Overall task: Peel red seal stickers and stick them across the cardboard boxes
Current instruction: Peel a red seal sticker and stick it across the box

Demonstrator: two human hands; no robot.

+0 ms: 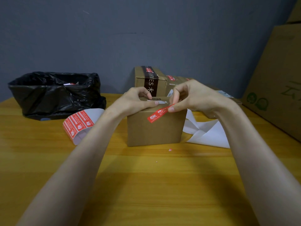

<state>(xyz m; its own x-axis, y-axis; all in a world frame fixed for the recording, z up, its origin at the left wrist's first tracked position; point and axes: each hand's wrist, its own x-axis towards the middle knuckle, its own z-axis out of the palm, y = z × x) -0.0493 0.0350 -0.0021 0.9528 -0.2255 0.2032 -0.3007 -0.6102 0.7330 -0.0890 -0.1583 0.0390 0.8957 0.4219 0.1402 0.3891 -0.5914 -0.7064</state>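
A small cardboard box stands in the middle of the wooden table. A red seal sticker slants over its top front edge, its lower end lying on the front face. My right hand pinches the sticker's upper end between thumb and fingers at the box's top. My left hand grips the top left of the box, thumb along the front edge, fingers curled over the top. A curled roll of red stickers on white backing lies to the left of the box.
A black bin bag holding scraps sits at the back left. Sealed cardboard boxes stand behind the small box. Empty white backing strip trails on the right. Big cartons lean at the right edge.
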